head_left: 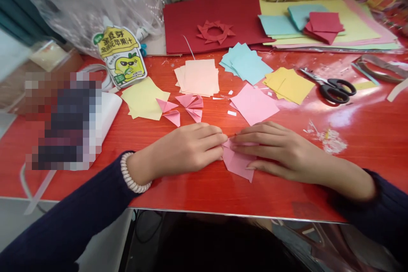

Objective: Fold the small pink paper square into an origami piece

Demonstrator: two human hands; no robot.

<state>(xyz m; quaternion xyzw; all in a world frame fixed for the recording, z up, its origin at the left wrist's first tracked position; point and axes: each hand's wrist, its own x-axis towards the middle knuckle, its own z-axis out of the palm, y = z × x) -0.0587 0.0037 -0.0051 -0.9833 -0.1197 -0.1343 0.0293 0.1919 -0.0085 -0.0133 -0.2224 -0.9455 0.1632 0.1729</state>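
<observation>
A partly folded pink paper (237, 163) lies on the red table between my two hands. At its upper left edge, my left hand (194, 146) pinches the paper with fingers pressed together. My right hand (279, 148) rests over the right part of the sheet, its fingers spread a little and the thumb low on the paper. Several small folded pink pieces (172, 110) sit just beyond my left hand. A stack of pink squares (255, 104) lies beyond my right hand.
Paper stacks in pale yellow (145, 100), peach (200, 77), blue (247, 64) and yellow (290, 85) lie farther back. Black-handled scissors (334, 89) are at the right. A red paper ring (215, 32) rests on red sheets. A snack pouch (123, 57) stands left. The table's front edge (223, 213) is near.
</observation>
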